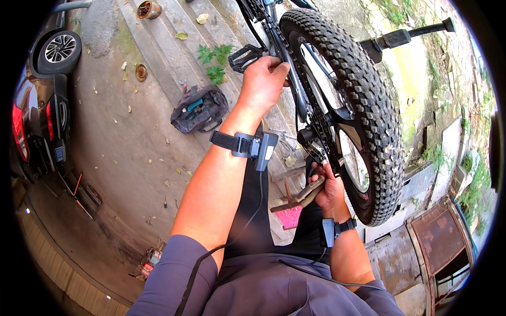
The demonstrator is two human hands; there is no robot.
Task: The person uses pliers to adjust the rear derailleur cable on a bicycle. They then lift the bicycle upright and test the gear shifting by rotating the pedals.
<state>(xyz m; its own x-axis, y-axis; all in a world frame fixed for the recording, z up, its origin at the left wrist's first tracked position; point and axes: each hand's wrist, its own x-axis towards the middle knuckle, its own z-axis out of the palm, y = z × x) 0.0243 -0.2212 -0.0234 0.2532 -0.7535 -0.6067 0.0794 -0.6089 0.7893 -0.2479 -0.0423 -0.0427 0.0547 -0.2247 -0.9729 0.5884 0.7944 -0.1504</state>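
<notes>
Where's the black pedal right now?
Head view, upper centre: the pedal is just above-left of the left hand, right of the green plant.

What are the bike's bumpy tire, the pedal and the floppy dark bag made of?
The tire looks like rubber: dull black, with chunky moulded knobs. The pedal is black with an open, cage-like shape; it could be hard plastic or painted metal, I can't tell. The bag seems to be cloth, perhaps canvas or nylon, because it sags and wrinkles.
</notes>
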